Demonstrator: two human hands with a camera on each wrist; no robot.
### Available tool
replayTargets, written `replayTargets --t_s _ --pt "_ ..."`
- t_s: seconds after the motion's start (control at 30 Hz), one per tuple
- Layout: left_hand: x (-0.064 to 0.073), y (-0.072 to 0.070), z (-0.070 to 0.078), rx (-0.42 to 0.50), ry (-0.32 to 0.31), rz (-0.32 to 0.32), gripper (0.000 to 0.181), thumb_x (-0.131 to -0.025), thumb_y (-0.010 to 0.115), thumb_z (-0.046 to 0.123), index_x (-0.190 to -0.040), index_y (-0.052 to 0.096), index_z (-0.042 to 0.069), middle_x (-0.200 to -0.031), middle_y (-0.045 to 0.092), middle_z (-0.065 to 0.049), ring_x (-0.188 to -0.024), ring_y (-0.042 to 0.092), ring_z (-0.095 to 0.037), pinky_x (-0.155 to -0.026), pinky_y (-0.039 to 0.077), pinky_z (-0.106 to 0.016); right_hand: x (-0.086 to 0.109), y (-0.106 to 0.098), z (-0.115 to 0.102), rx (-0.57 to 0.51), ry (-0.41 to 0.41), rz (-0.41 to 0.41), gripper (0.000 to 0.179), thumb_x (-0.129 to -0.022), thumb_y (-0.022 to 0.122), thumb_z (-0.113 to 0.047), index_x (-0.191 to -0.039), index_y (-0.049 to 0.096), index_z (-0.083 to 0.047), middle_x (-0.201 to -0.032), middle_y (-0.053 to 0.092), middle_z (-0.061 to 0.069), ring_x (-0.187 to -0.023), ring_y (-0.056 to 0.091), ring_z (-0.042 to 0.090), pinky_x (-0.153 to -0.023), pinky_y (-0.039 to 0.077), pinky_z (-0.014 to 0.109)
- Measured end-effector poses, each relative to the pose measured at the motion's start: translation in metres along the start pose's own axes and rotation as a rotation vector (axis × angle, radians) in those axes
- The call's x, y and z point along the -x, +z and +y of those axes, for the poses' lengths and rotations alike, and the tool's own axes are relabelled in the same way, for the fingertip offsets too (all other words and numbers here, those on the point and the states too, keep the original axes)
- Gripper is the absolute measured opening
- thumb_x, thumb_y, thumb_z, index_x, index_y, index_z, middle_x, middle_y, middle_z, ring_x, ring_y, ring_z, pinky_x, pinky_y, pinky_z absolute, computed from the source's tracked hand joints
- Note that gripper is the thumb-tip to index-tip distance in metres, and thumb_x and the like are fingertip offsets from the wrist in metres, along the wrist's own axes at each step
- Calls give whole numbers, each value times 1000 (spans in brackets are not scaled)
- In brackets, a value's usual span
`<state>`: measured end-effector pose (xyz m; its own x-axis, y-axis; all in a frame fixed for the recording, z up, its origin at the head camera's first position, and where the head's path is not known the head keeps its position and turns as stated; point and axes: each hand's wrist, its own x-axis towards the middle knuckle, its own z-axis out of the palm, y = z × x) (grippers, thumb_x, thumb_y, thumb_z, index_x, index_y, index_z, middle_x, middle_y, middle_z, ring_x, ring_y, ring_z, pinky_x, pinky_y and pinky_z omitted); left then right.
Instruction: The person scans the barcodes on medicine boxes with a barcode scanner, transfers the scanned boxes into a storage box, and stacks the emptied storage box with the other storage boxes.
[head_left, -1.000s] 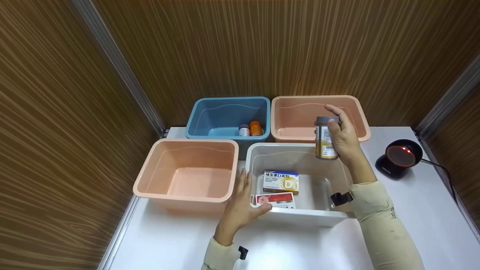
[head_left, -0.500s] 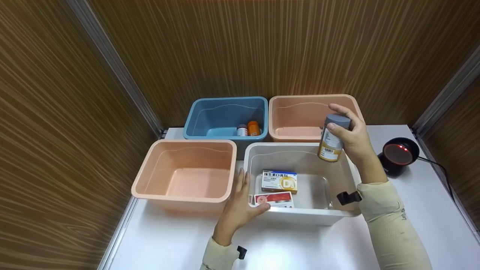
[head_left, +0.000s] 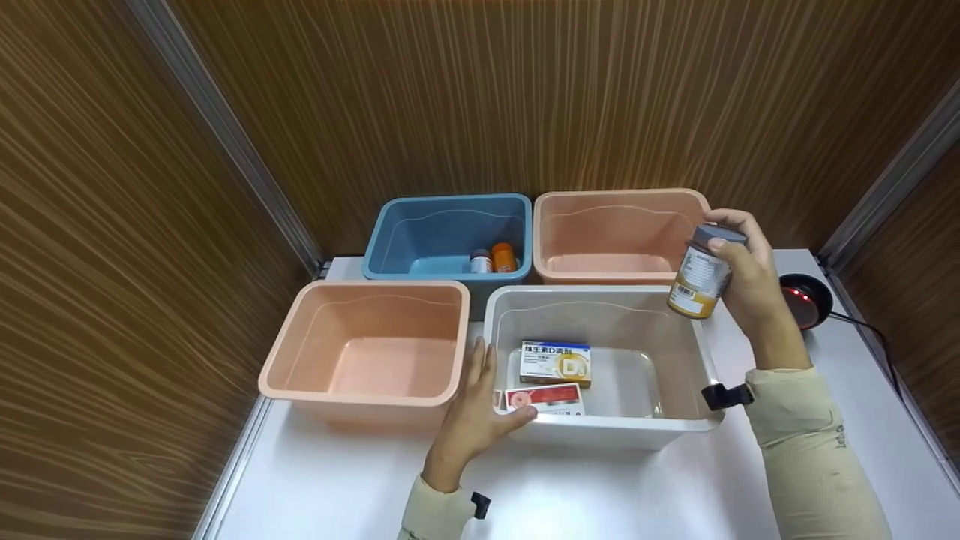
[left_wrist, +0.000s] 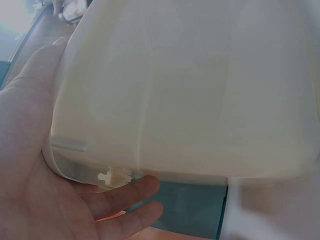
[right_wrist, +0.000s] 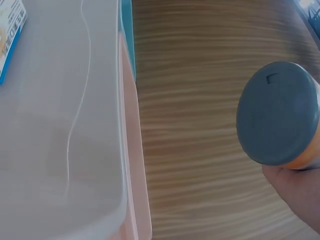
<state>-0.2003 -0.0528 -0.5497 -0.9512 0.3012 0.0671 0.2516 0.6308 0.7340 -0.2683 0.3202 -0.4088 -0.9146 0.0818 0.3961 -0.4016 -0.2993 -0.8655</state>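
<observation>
My right hand [head_left: 756, 289] holds a pill bottle [head_left: 699, 279] by its upper part, over the right rim of the white bin [head_left: 622, 424]. The bottle has a grey cap and a white and yellow label, and leans slightly. Its round cap [right_wrist: 277, 115] faces the camera in the right wrist view. My left hand [head_left: 471, 431] rests around the bin's near left corner, fingers straight along the side and thumb on the front rim. Inside that bin lie a white and yellow vitamin D drops box [head_left: 555, 362] and a red and white box [head_left: 546, 399].
Left of the white bin stands a peach bin [head_left: 367, 285]. Behind are a blue bin [head_left: 375, 247], holding a white bottle [head_left: 481, 262] and an orange bottle [head_left: 503, 257], and another peach bin [head_left: 541, 240]. A black scanner [head_left: 806, 300] with a red light and cable sits at right.
My right hand has carried the pill bottle rightward from above the white bin toward the scanner, tilting it. My left hand keeps its place on the bin's corner.
</observation>
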Motion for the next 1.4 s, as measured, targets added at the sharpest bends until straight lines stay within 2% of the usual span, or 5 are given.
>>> replayTargets --t_s 0.4,0.77,1.1,1.23,1.4 --pt "-1 -1 -3 -20 9 3 124 -76 68 78 -162 13 8 -170 -3 -7 -153 2 -31 -117 24 -54 6 -34 -11 64 -35 32 46 -88 43 15 -132 51 4 -115 49 19 -102 52 26 -81 49 28" --pt "0 -2 -1 1 -24 -14 123 -76 70 75 -163 12 11 -170 -4 -5 -153 -1 -30 -117 21 -54 16 -74 -18 819 167 123 52 -95 71 -17 -144 52 -13 -124 52 -4 -106 54 11 -78 48 15" --pt "-1 -2 0 -6 -16 -12 123 -76 70 76 -163 13 10 -170 -4 -6 -153 -2 -31 -118 20 -54 26 -110 -7 982 331 61 69 -97 69 -34 -153 38 -9 -139 42 25 -118 47 43 -62 52 18" --pt "-1 -2 0 -8 -23 -12 123 -76 70 76 -163 13 10 -170 -4 -5 -153 -2 -32 -117 21 -54 30 -122 0 1008 364 32 73 -97 68 -34 -155 34 -5 -142 40 32 -124 43 52 -81 57 45" --pt "0 -2 0 -8 -6 -9 121 -77 70 74 -163 14 9 -170 -3 -6 -153 1 -32 -117 24 -55 37 -134 5 1036 380 27 74 -98 67 -33 -155 33 -1 -145 37 36 -126 40 54 -97 37 74"
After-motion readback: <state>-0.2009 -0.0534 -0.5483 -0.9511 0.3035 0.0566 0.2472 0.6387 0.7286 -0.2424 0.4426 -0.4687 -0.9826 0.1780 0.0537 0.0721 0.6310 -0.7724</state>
